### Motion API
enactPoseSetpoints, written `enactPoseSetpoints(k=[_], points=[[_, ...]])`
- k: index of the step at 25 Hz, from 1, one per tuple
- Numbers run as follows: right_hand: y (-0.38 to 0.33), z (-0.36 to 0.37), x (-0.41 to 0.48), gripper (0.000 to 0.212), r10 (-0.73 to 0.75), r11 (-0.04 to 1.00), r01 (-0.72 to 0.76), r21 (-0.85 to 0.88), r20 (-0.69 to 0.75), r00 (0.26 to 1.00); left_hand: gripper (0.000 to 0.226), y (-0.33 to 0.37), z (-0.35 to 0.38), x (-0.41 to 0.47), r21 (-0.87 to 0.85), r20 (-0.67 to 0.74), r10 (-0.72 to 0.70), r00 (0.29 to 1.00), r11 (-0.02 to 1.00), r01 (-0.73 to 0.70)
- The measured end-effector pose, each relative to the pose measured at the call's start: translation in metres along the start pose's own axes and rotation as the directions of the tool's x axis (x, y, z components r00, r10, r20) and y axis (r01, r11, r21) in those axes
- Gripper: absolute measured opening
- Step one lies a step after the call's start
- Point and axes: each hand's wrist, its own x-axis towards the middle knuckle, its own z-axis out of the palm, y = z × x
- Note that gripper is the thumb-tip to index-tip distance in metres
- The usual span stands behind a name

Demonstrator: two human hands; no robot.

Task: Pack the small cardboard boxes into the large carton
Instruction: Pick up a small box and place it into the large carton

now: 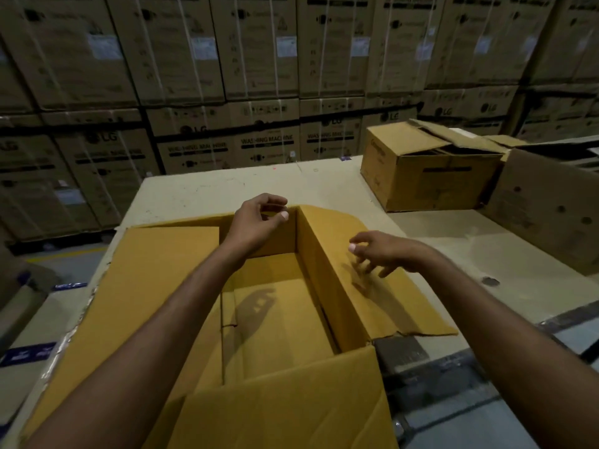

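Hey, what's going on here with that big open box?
A person is standing over a large open carton on a worktable, with its flaps folded out. Both hands are holding nothing. The left hand hovers at the carton's far edge with its fingers loosely curled, and the right hand hangs over the right flap. No small boxes show inside yet. Another brown box sits further back on the right.

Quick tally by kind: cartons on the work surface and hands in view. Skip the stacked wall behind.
Open yellow carton: 1
Brown cartons at the right: 2
Hands, left hand and right hand: 2
Total: 5
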Motion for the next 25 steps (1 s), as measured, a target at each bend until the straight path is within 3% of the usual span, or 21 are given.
enactPoseSetpoints(k=[5,8,12,16,18,22,25], points=[[-0.053,0.030,0.009,0.031,-0.173,0.913,0.225,0.340,-0.177,0.969,0.027,-0.018,-0.043,-0.022,-0.070,-0.148,-0.110,0.983,0.992,0.101],[-0.080,0.091,0.032,0.025,-0.118,0.859,0.087,0.505,0.029,0.993,0.024,-0.034,-0.076,-0.041,0.007,-0.273,-0.137,0.952,0.989,0.145],[-0.105,0.166,0.050,0.024,-0.074,0.810,-0.110,0.576,0.287,0.955,0.024,-0.056,-0.122,-0.077,0.228,-0.413,-0.121,0.902,0.946,0.232],[-0.123,0.203,0.059,0.025,-0.070,0.785,-0.166,0.596,0.352,0.933,0.021,-0.076,-0.155,-0.118,0.396,-0.454,-0.152,0.878,0.848,0.352],[-0.129,0.209,0.060,0.029,-0.081,0.717,-0.161,0.678,0.311,0.947,0.024,-0.080,-0.166,-0.137,0.414,-0.481,-0.154,0.863,0.828,0.379],[-0.155,0.195,0.056,0.029,-0.208,0.461,-0.113,0.880,0.231,0.950,0.054,-0.062,-0.184,-0.167,0.333,-0.482,-0.249,0.840,0.835,0.438],[-0.192,0.187,0.044,0.031,-0.380,0.358,-0.078,0.930,0.222,0.898,0.094,-0.035,-0.197,-0.190,0.126,-0.387,-0.245,0.889,0.941,0.314]])
